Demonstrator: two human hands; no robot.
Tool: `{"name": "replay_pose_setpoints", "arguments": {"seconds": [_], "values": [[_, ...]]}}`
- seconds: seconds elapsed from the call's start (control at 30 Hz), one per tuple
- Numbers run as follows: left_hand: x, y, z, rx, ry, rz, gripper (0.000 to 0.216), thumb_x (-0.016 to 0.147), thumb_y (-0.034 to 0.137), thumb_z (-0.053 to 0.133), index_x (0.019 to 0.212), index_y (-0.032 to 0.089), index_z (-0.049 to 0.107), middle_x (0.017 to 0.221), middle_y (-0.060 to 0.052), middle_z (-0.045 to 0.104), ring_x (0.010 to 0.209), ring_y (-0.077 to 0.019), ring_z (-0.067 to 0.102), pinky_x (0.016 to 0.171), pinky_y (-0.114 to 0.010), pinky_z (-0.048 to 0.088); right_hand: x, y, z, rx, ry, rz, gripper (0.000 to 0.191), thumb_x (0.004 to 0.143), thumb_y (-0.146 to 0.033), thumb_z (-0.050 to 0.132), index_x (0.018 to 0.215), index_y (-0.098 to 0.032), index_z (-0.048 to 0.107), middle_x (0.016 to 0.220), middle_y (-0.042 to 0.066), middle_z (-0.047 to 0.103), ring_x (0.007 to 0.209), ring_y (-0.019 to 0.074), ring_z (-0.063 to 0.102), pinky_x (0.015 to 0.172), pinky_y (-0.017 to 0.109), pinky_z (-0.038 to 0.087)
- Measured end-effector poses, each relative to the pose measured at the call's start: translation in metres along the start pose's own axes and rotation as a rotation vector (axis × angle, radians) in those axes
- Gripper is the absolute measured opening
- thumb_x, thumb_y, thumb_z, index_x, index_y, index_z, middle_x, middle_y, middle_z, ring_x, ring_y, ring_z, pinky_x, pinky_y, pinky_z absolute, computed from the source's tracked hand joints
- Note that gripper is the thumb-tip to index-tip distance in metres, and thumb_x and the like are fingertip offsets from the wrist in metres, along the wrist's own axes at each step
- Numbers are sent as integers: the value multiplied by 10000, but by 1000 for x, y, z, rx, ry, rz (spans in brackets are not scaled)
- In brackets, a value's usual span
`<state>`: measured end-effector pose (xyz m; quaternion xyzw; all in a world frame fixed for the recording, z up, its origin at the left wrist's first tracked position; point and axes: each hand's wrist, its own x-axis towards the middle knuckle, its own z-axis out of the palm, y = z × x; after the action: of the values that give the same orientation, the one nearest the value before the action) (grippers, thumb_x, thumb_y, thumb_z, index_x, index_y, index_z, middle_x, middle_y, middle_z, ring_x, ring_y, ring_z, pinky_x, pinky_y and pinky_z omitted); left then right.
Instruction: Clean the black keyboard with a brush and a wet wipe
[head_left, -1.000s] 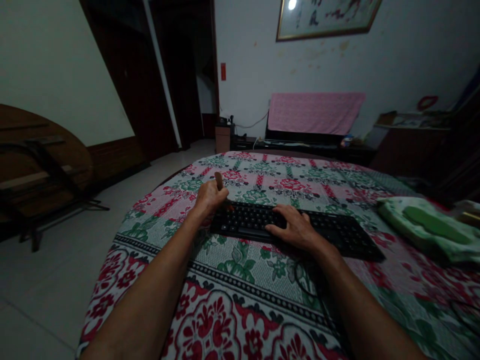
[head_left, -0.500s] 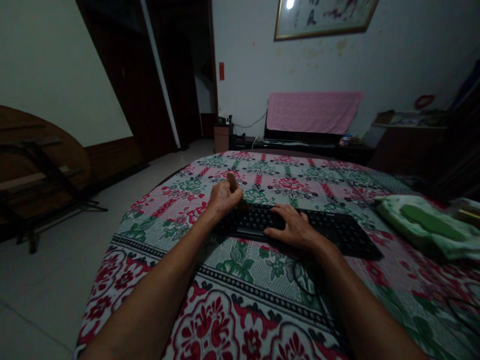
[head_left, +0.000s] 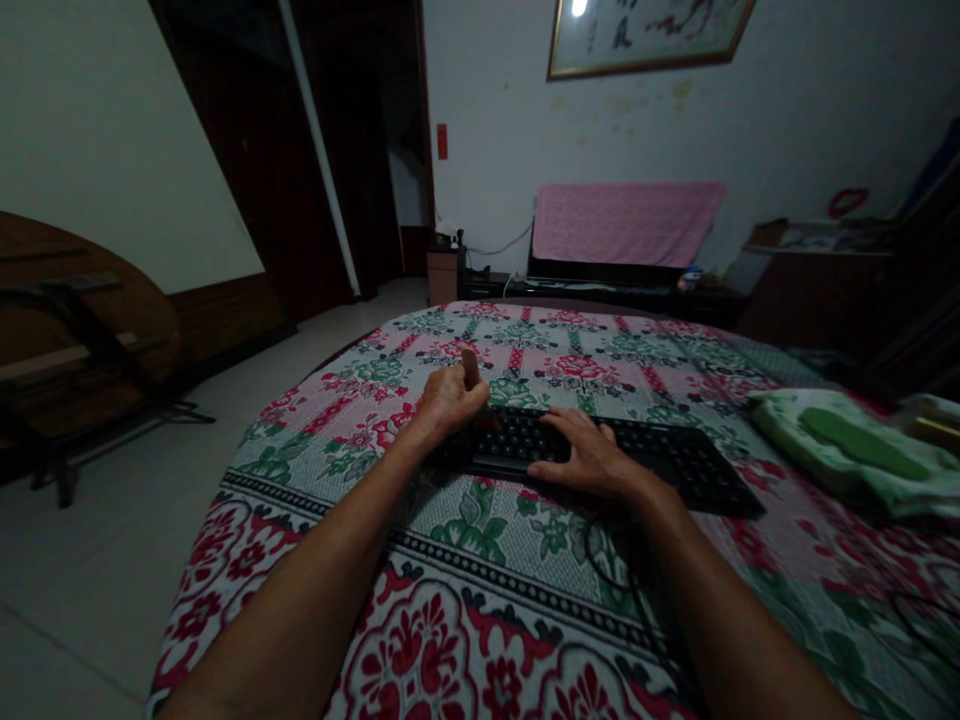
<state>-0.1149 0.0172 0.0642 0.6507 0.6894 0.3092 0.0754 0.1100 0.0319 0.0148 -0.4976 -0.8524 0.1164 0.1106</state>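
A black computer keyboard (head_left: 679, 460) lies at a slant on the patterned tablecloth. Over its left end, my left hand (head_left: 446, 400) is closed around a brown, stick-like wooden piece (head_left: 470, 368). The piece stands nearly upright, its top poking out above the thumb. Its lower end is near the keys, mostly hidden and too dim to make out. My right hand (head_left: 585, 450) rests across the middle of the keyboard with fingers spread, the thumb by the near edge and the fingertips by the far edge. A black cable (head_left: 592, 555) loops beneath my right wrist.
The tablecloth (head_left: 420, 620) covers a rounded table. On the right lies a green and white package (head_left: 862, 445). A folded round table (head_left: 82, 300) leans at the left wall. Beyond, a pink cloth (head_left: 626, 222) hangs over a dark screen on a low cabinet.
My left hand has shifted slightly to the right, and the brown piece in it stands more upright. My right hand and the keyboard have stayed put.
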Motion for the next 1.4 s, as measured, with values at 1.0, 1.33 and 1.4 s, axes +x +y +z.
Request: {"name": "replay_pose_setpoints", "arguments": {"seconds": [1.0, 1.33, 1.4], "values": [[15, -32, -24, 277, -49, -151, 245, 703, 302, 477, 758, 163, 672, 748, -86, 690, 741, -226, 637, 619, -272, 440, -2, 0, -2, -3, -7, -10, 754, 683, -611, 618, 1319, -230, 482, 1468, 100, 349, 1352, 337, 266, 1086, 561, 188], [11, -21, -31, 296, 132, -137, 270, 733, 299, 487, 835, 143, 682, 818, -130, 699, 810, -259, 648, 712, -330, 480, -2, 3, 0, -4, 1, -23, 765, 683, -632, 611, 1322, -234, 477, 1474, 103, 339, 1355, 334, 260, 1081, 565, 181], [8, -12, -23, 157, 99, -112, 250, 723, 291, 488, 787, 141, 679, 765, -106, 696, 764, -236, 647, 686, -309, 477, -1, 3, 0, -4, 4, -25, 762, 682, -636, 611, 1320, -240, 479, 1474, 102, 341, 1352, 338, 265, 1076, 568, 190]]}}
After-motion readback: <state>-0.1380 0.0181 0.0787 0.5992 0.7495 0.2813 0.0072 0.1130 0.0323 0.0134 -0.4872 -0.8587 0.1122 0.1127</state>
